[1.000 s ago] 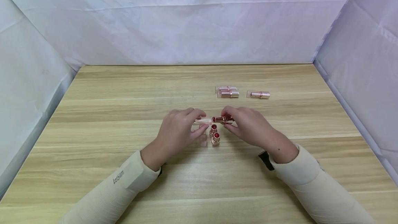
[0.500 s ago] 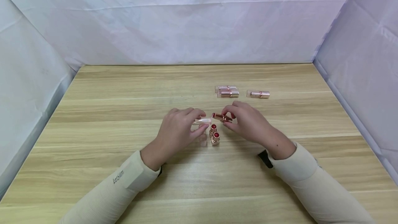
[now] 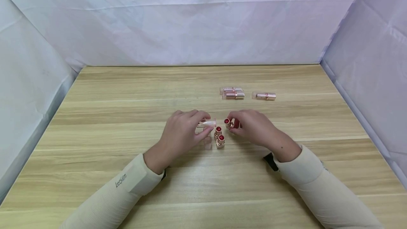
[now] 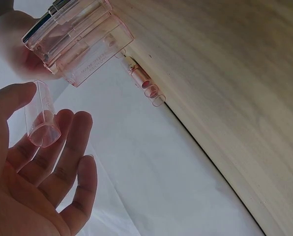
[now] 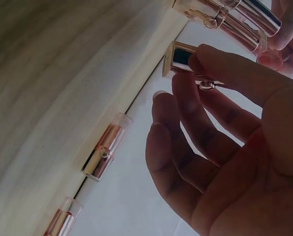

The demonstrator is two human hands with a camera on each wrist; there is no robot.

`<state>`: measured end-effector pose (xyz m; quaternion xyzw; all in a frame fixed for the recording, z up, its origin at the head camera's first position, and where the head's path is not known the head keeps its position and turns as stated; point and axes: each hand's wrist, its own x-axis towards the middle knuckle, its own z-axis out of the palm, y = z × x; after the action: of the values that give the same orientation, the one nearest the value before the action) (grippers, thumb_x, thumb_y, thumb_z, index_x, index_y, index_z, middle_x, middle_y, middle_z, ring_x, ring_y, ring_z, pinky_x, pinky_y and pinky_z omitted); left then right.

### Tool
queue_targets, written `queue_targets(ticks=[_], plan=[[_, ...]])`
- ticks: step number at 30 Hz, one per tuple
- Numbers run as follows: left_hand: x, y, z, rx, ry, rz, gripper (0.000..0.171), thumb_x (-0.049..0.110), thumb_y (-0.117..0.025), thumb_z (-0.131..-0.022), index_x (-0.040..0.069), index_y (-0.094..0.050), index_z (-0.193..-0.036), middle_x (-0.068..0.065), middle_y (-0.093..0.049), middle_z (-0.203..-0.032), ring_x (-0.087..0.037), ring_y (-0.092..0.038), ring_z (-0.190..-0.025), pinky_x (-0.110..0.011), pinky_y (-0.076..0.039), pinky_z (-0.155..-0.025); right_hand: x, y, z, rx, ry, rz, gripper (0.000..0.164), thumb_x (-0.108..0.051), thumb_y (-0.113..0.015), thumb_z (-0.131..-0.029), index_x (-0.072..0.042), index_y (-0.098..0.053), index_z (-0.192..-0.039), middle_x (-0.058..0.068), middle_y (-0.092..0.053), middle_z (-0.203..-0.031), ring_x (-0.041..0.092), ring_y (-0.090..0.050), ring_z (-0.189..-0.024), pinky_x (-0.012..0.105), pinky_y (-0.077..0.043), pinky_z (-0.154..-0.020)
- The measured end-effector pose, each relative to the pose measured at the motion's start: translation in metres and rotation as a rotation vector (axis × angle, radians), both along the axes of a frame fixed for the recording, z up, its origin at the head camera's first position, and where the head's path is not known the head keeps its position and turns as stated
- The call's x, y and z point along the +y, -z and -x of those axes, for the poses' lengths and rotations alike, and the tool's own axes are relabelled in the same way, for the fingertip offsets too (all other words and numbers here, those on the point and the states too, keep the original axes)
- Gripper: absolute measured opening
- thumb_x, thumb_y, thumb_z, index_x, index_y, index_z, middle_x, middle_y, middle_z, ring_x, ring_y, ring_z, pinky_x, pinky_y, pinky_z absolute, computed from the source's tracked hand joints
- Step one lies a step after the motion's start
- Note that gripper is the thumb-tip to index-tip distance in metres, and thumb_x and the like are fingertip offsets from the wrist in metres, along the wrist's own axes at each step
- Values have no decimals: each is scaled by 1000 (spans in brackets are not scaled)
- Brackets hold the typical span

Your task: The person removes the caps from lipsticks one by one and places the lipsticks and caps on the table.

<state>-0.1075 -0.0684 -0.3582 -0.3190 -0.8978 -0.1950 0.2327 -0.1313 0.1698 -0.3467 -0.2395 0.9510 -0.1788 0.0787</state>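
My left hand [image 3: 179, 130] pinches a clear pink lipstick cap [image 3: 208, 123] between thumb and fingertips; the left wrist view shows the cap [image 4: 41, 118] see-through, its other fingers loosely bent. In my right hand [image 3: 254, 128], thumb and fingers grip an uncapped rose-gold lipstick [image 3: 228, 123], its red tip facing up. The right wrist view shows the square base of this lipstick [image 5: 168, 61] beyond the fingertips. Between the hands stand two more uncapped lipsticks, a rear one [image 3: 217, 132] and a front one [image 3: 220, 142]. Clear caps [image 3: 208, 144] stand just left of them, partly behind my left thumb.
Toward the back of the wooden table [image 3: 133, 91] lie two capped lipsticks side by side, the nearer lipstick [image 3: 234, 95] beside the farther lipstick [image 3: 231, 89]. A third capped lipstick [image 3: 265, 96] lies to their right. White cloth [image 3: 203, 34] hangs behind and at both sides.
My right hand has turned its lipstick from lying sideways to upright, tip up, and a little farther from the cap. My left hand and its cap stay in place.
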Motion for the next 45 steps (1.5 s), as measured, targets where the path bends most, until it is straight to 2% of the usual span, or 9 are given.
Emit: queue_targets(ticks=[7, 17, 26, 45], plan=[[-1, -1, 0, 6, 0, 1, 27, 34, -80, -84, 16, -71, -103, 4, -76, -91, -9, -70, -74, -34, -51, -66, 0, 1, 1, -1, -19, -22, 18, -14, -79, -85, -14, -73, -102, -4, -70, -80, 10, -63, -74, 32, -53, -68], [-3, -2, 1, 5, -6, 6, 27, 35, -79, -85, 16, -71, -104, 4, -76, -91, -10, -70, -75, -35, -53, -68, -2, 1, 3, -6, -41, -9, 14, -14, -81, -84, -15, -71, -93, -5, -68, -77, 9, -61, -72, 31, -52, -69], [-2, -2, 1, 2, 0, 5, 26, 33, -80, -85, 17, -71, -102, 5, -77, -90, -9, -70, -75, -34, -52, -68, -2, 4, 4, -58, -46, 16, 13, -13, -81, -84, -16, -68, -86, -6, -65, -74, 9, -57, -68, 28, -49, -65], [-1, -2, 1, -24, -34, 11, 26, 34, -78, -86, 18, -71, -104, 5, -77, -89, -8, -70, -74, -35, -52, -71, -16, 3, 18, -88, -99, -21, 10, -7, -76, -86, -13, -70, -92, -4, -68, -78, 9, -61, -73, 29, -53, -71]])
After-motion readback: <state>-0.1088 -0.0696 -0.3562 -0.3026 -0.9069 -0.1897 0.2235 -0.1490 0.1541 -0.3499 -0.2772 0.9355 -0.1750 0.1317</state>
